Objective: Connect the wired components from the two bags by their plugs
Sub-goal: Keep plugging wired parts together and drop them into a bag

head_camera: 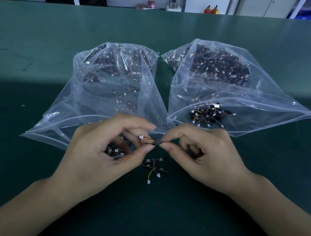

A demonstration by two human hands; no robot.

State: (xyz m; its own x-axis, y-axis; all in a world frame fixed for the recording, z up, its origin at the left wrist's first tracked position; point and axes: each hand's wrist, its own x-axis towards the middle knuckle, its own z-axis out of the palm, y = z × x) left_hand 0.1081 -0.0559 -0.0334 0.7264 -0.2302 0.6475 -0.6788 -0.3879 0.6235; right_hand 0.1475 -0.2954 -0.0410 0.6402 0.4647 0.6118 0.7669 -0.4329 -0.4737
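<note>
Two hands pinch one black component (156,143) between them, as I read it: left hand (104,150) and right hand (201,155) each grasp an end | white plug (141,136) hangs free | joined components (155,163) on green table (156,209) below | left bag (111,94), right bag (226,88) behind.

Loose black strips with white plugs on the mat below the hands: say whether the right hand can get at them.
Probably yes: the black strips lie uncovered beside the right hand, though it first must release the strip it pinches.
</note>
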